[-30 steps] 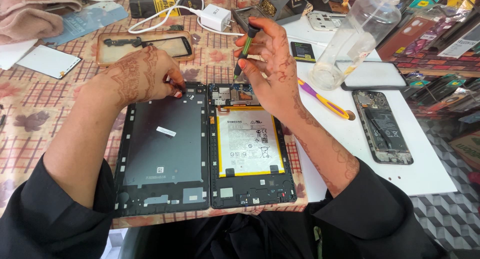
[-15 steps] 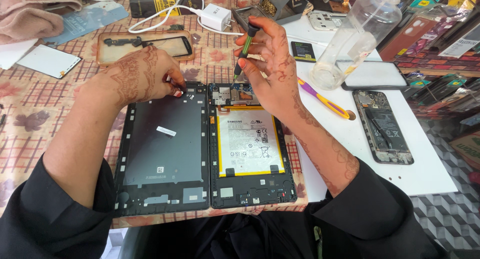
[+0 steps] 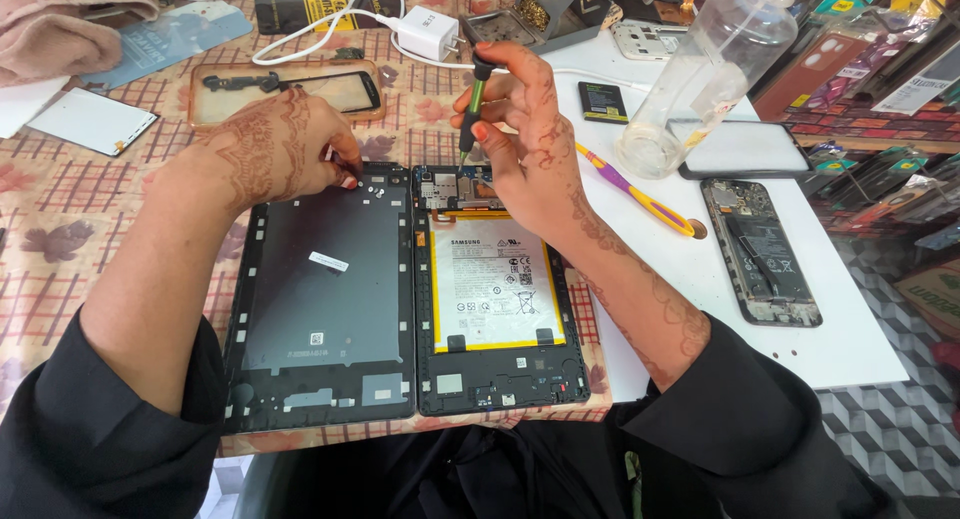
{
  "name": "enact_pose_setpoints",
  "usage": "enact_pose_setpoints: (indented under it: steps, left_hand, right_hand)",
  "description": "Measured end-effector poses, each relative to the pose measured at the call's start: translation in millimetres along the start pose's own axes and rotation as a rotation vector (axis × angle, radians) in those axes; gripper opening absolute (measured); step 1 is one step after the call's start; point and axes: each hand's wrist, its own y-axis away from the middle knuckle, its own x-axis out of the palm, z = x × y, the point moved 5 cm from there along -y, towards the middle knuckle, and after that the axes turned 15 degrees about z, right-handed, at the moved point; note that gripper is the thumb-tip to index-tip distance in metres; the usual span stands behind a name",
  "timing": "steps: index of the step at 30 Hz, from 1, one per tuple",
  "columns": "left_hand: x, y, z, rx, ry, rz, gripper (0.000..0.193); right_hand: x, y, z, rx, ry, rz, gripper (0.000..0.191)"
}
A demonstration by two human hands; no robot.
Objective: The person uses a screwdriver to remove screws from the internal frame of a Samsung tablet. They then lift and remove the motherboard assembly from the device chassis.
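Note:
An opened tablet [image 3: 500, 384] lies in front of me with its white battery [image 3: 495, 287] showing; its dark back cover [image 3: 318, 309] lies beside it on the left. My right hand [image 3: 525, 139] holds a green and black screwdriver [image 3: 472, 104] upright, tip down on the circuit board [image 3: 452, 189] at the tablet's top edge. My left hand [image 3: 275, 149] rests on the back cover's top edge, fingertips pinched near some small screws [image 3: 372, 191].
A white mat [image 3: 850, 349] on the right carries an opened phone [image 3: 760, 251], a clear plastic bottle [image 3: 700, 74], a purple and yellow tool [image 3: 630, 189] and a small black battery [image 3: 603, 102]. Behind lie a phone frame [image 3: 290, 89], a white charger [image 3: 428, 32] and a pink cloth [image 3: 60, 29].

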Motion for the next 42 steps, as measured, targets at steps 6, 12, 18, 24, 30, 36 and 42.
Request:
enact_pose_setpoints:
  steps: [6, 12, 18, 24, 30, 36, 42]
  left_hand:
    - [-0.2, -0.2, -4.8, 0.033, 0.054, 0.007, 0.020]
    - [1.3, -2.2, -11.8, 0.095, 0.045, -0.028, 0.021]
    - [-2.2, -0.1, -11.6, 0.097, 0.040, -0.104, 0.024]
    - [-3.4, 1.7, -11.7, 0.114, 0.004, -0.148, 0.023]
    - [-2.2, 2.1, -27.0, 0.271, 0.008, -0.279, 0.021]
    - [0.5, -0.6, -36.0, 0.327, 0.072, -0.293, 0.034]
    - [10.9, -6.3, -50.7, 0.386, 0.077, -0.254, 0.054]
  right_hand:
    - [1.8, -2.5, 3.7, 0.019, 0.063, 0.013, 0.070]
    - [1.1, -3.0, -1.1, 0.070, 0.040, -0.013, 0.071]
    - [4.3, -2.0, 0.0, 0.040, -0.016, 0.033, 0.071]
    - [2.2, -3.8, 2.9, 0.016, 0.204, 0.003, 0.080]
    - [3.2, -1.4, -1.6, 0.048, -0.025, 0.020, 0.067]
    - [-0.5, -4.1, 6.3, -0.040, 0.178, 0.005, 0.080]
    - [-0.3, -2.2, 1.8, 0.039, -0.008, 0.007, 0.076]
